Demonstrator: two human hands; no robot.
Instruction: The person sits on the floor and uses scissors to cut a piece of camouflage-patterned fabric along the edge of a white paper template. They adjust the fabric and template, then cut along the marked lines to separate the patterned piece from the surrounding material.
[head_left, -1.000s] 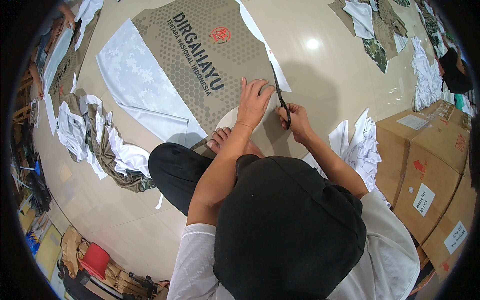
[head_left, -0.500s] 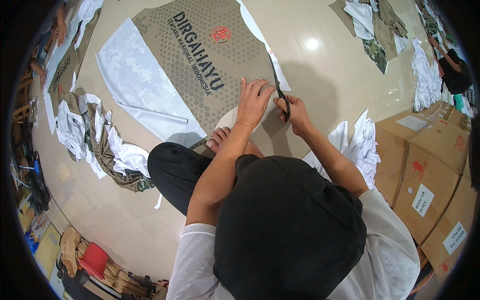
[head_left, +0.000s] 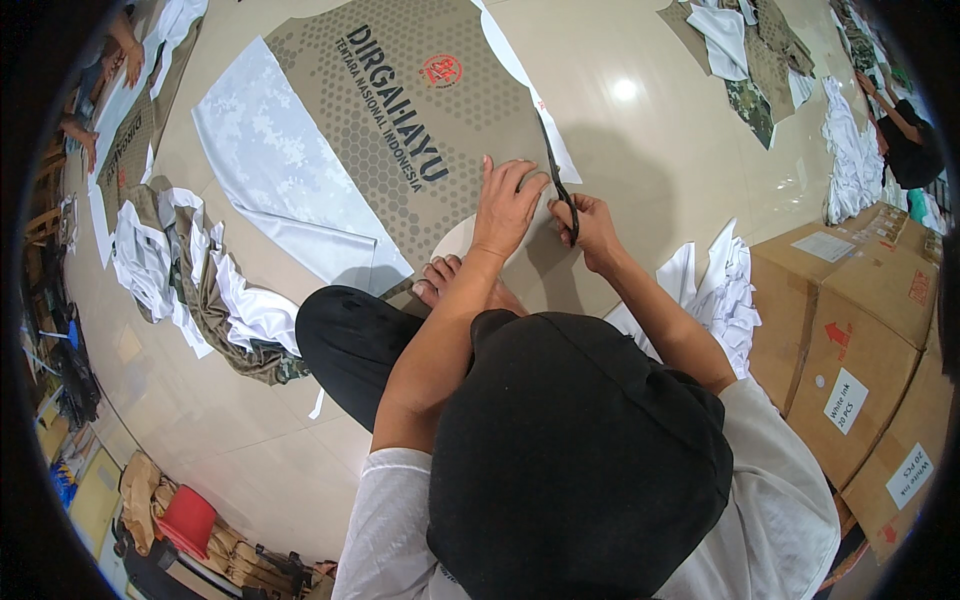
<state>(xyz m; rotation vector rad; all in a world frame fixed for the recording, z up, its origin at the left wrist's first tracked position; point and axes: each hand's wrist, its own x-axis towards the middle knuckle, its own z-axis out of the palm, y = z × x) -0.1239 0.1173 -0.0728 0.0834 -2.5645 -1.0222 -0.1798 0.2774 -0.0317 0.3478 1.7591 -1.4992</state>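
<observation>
An olive fabric piece (head_left: 400, 90) with honeycomb print, dark lettering and a red emblem lies on the floor, with a white strip (head_left: 514, 55) along its right edge and a pale camouflage piece (head_left: 285, 170) at its left. My left hand (head_left: 508, 205) rests on the olive fabric, fingers apart and bent, above my bare foot (head_left: 450, 280). My right hand (head_left: 585, 225) grips black scissors (head_left: 565, 190) whose blades lie along the fabric's right edge, beside my left fingertips.
Crumpled fabric piles lie left (head_left: 250, 310), right (head_left: 720, 300) and at upper right (head_left: 750, 80). Cardboard boxes (head_left: 845, 330) stand at the right. Co-workers' hands (head_left: 128, 55) and a dark-clothed person (head_left: 910, 140) are at the far sides. A red object (head_left: 187, 522) is at lower left.
My right hand and the scissors have moved slightly up along the fabric edge. My left hand is almost unchanged. The co-workers at both sides have shifted their arms.
</observation>
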